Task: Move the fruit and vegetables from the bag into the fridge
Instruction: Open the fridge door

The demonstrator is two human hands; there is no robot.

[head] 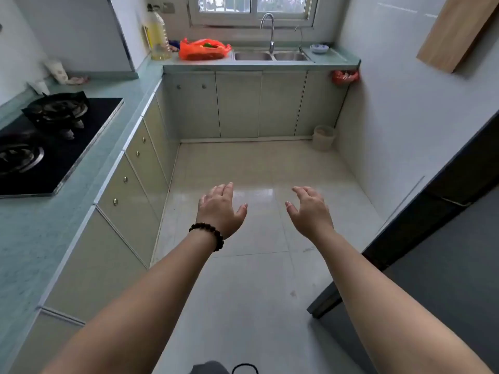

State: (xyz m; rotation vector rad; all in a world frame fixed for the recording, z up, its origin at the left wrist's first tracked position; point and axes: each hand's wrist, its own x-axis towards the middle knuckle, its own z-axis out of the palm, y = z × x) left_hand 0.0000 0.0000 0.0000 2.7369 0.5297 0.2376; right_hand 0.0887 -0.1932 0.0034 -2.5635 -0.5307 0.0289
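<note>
Hands: left hand [220,209] and right hand [310,210] held out over the floor [256,163], fingers relaxed, holding nothing.
Bag: orange bag [204,49] on far counter [243,66], beside the sink [270,55].
Fridge: dark fridge [445,238] at right.

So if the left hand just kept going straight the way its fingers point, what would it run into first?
Nothing close, as far as the picture shows. The left hand is empty, held over open floor, fingers pointing toward the far cabinets under the sink. Those doors look first in line, though depth is hard to judge.
</note>
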